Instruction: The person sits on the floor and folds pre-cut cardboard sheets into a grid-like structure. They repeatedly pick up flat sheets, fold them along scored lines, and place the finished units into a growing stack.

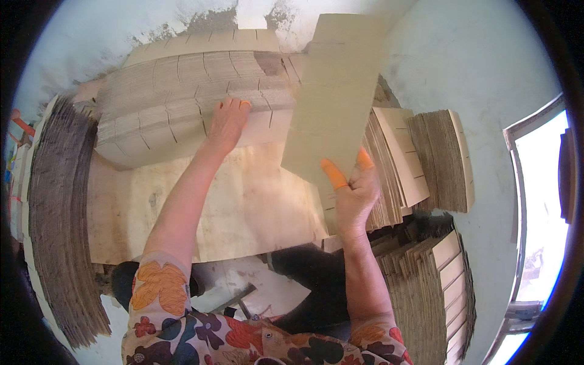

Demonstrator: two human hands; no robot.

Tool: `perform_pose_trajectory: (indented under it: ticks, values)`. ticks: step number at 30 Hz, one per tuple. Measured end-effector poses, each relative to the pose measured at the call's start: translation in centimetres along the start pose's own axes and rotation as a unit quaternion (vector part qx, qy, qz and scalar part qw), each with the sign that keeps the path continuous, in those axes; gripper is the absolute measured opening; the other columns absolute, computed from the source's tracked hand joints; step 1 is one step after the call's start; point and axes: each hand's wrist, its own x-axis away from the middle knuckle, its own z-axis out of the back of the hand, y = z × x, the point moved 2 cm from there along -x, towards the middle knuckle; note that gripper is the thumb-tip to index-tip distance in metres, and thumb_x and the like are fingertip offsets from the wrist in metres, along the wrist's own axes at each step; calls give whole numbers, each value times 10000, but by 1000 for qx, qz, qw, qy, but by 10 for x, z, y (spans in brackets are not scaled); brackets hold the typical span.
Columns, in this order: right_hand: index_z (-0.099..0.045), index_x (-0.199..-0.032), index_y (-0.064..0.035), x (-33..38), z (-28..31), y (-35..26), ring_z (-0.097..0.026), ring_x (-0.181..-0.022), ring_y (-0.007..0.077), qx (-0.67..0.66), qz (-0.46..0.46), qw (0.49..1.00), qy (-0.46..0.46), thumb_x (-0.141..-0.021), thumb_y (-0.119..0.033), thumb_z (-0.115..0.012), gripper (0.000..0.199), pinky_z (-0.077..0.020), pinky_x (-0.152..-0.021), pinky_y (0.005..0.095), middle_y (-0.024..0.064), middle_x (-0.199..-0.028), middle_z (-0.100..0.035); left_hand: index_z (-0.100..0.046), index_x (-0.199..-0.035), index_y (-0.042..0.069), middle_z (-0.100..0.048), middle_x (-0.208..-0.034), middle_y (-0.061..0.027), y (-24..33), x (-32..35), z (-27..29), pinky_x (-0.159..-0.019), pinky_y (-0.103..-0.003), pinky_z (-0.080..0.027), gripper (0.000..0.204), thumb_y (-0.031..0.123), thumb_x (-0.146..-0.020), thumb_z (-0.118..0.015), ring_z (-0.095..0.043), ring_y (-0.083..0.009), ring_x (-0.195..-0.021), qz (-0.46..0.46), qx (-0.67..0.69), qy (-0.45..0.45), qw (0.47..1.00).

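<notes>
My right hand (358, 198) grips the lower end of a long flat cardboard strip (334, 91), which stands up tilted above the board. Orange covers show on its thumb and a finger. My left hand (226, 126) reaches forward to a long stack of slotted cardboard strips (164, 125). Its fingertips rest on the stack's upper ridge, and one wears an orange cover. No loose strip shows in this hand. The fingers' undersides are hidden.
A wooden board (243, 207) lies before me. At the left stands a tall cardboard stack (58, 225). Slotted cardboard bundles (398, 158) lean at the right, with another stack (435, 146) by the wall. More cardboard pieces (420, 286) stand lower right, near a bright window (535, 207).
</notes>
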Motion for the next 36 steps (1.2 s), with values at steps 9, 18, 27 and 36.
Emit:
perform_pose_trajectory:
  ticks: [9, 18, 27, 36]
  values:
    - [-446, -1287, -40, 12, -9, 14, -676, -830, 299, 162, 86, 983, -10, -809, -31, -701, 542, -529, -681, 335, 199, -995, -658, -587, -817, 46, -584, -786, -96, -5, 12, 8, -734, -400, -470, 97, 53, -734, -637, -562, -284, -868, -99, 94, 110, 985]
    - [-453, -1245, -26, 12, -9, 13, -664, -848, 370, 143, 113, 983, -7, -806, -24, -697, 502, -536, -673, 377, 225, -955, -657, -617, -843, 45, -590, -747, -79, -6, 5, 14, -724, -377, -464, 144, 164, -773, -657, -563, -263, -814, -65, 25, -25, 997]
    - [-451, -1249, -24, 12, -9, 14, -660, -825, 384, 174, 59, 983, -4, -837, -68, -672, 470, -533, -651, 404, 247, -907, -653, -610, -809, 46, -616, -752, -93, -2, 13, 22, -697, -374, -480, 85, 122, -771, -615, -582, -275, -797, -153, 67, 64, 984]
    - [-445, -1253, -12, 15, -16, 28, -637, -619, 366, 217, 100, 970, -34, -838, -76, -664, 473, -500, -514, 408, 210, -720, -624, -587, -767, 33, -624, -750, -117, 32, 32, 45, -620, -409, -504, 41, 63, -738, -592, -614, -292, -818, -171, 78, -75, 979]
